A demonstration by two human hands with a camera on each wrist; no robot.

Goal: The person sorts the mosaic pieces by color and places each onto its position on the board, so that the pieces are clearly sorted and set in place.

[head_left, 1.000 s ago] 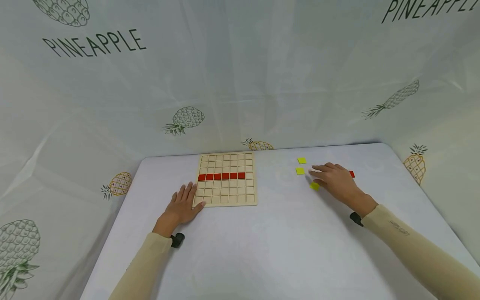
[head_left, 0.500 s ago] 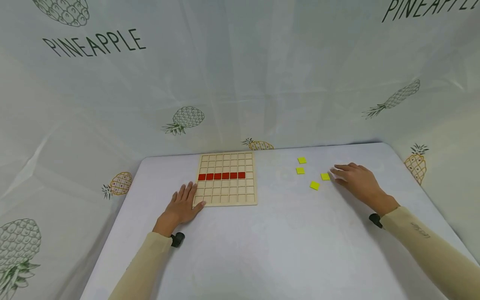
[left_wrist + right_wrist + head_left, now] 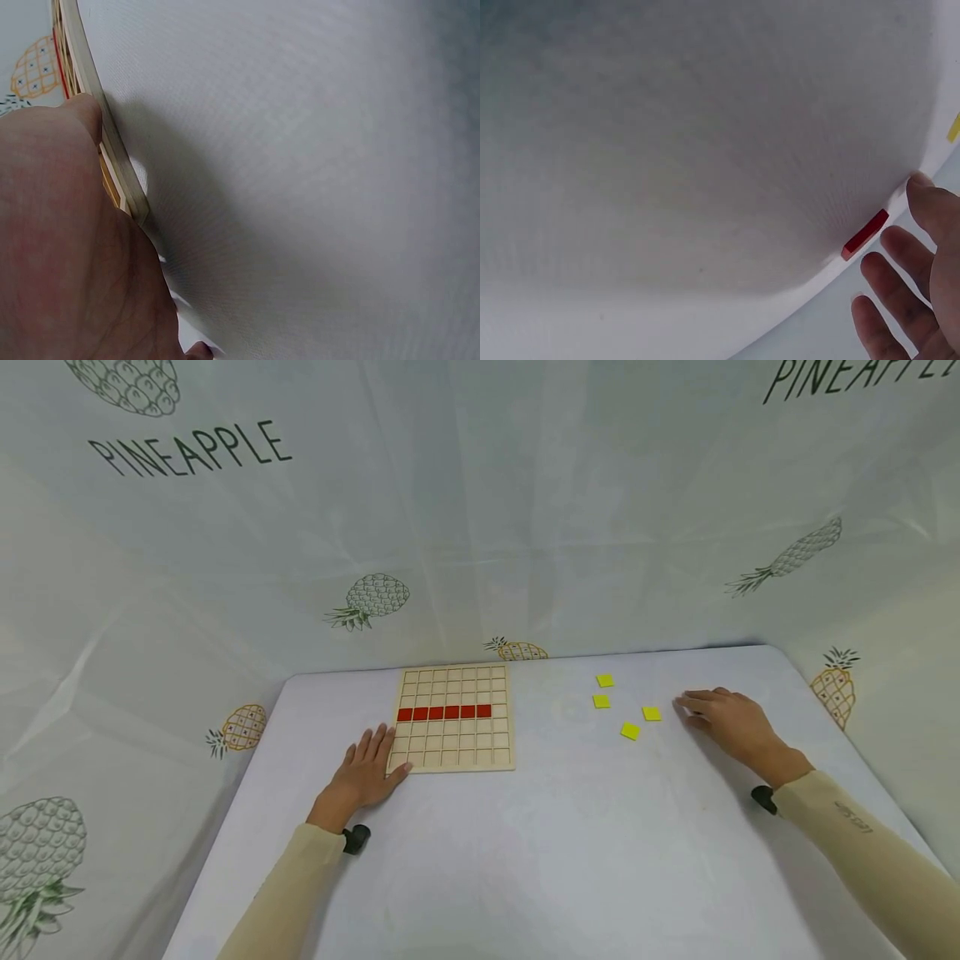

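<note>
A wooden grid board (image 3: 450, 762) lies at the table's middle-left, with a row of several red tiles (image 3: 444, 712) across it. My left hand (image 3: 362, 777) rests on the board's near-left corner, fingers spread and straight, thumb along the near edge. On the right, my right hand (image 3: 735, 727) is low over the table with relaxed fingers and nothing gripped. A single red tile (image 3: 865, 235) lies by its thumb and fingertips in the right wrist view; the hand hides it in the head view. Yellow tiles (image 3: 652, 714) lie loose to the left of that hand.
The white table (image 3: 525, 860) backs onto a hanging pineapple-print cloth (image 3: 480, 527). Another yellow tile (image 3: 605, 680) lies toward the back edge, and one more yellow tile (image 3: 630, 732) lies nearer the front.
My right hand has moved right, away from the yellow tiles, uncovering one of them; the red tile that showed beside it is now hidden in the head view. My left hand stays put.
</note>
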